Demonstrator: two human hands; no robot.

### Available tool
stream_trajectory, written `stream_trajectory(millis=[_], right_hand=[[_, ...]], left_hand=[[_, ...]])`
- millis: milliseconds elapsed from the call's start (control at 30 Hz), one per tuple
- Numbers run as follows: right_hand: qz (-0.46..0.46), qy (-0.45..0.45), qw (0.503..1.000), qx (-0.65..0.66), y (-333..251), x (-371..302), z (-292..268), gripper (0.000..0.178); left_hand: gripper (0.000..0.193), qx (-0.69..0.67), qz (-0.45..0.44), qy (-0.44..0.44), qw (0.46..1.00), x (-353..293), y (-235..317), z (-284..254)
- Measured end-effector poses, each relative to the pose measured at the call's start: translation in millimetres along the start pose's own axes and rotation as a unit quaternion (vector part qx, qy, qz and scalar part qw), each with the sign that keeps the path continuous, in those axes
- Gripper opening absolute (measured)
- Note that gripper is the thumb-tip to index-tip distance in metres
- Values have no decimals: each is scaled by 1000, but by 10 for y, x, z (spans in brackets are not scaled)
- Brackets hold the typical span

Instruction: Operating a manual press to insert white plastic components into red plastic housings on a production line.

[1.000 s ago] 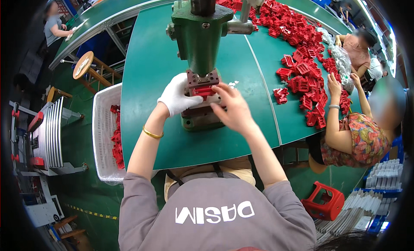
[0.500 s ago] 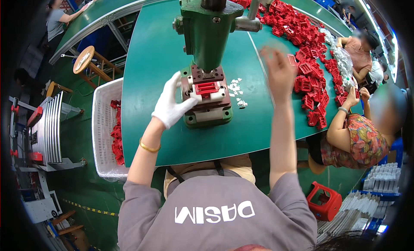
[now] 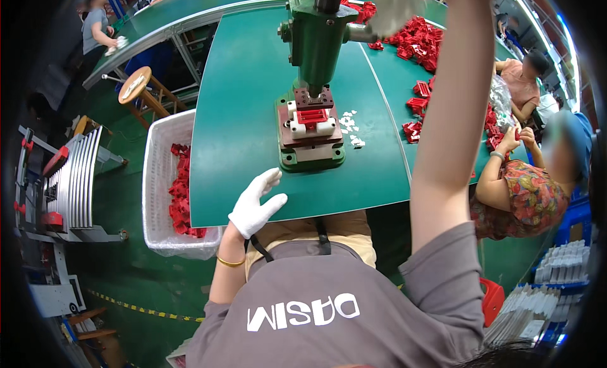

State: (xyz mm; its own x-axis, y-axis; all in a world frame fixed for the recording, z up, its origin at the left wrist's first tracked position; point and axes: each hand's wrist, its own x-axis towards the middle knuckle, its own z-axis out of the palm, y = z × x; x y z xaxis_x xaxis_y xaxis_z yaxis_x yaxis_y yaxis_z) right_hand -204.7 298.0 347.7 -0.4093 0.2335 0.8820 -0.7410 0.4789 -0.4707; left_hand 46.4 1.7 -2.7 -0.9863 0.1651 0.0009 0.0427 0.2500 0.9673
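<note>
At the far left a white basket [image 3: 158,178] of red parts hangs beside the table edge, at about nine o'clock from my left hand [image 3: 254,203]. That hand is gloved white, fingers spread and empty, resting on the near edge of the green table [image 3: 240,102]. The red part [image 3: 312,117] sits seated in the fixture of the green press [image 3: 312,83], at about one o'clock from my left hand, its long axis running left to right. My right hand [image 3: 397,6] is raised to the press lever at the top edge, at about one o'clock from the part; I cannot tell whether it is clasped. My left hand is nearer the part.
</note>
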Motion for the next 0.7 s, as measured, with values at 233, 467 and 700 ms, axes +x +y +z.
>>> stream_trajectory(millis=[233,467,700], right_hand=[[-37,-90,973,211,-692,-2746,-890,45],[-23,-76,966,244,-857,-2148,-819,48],[-59,-46,969,235,-544,-2980,-886,38]], left_hand=[[56,-56,-21,-40,997,-40,12,2],[55,-45,5,-74,996,57,97,204],[56,-59,-28,-43,997,-64,-101,241]])
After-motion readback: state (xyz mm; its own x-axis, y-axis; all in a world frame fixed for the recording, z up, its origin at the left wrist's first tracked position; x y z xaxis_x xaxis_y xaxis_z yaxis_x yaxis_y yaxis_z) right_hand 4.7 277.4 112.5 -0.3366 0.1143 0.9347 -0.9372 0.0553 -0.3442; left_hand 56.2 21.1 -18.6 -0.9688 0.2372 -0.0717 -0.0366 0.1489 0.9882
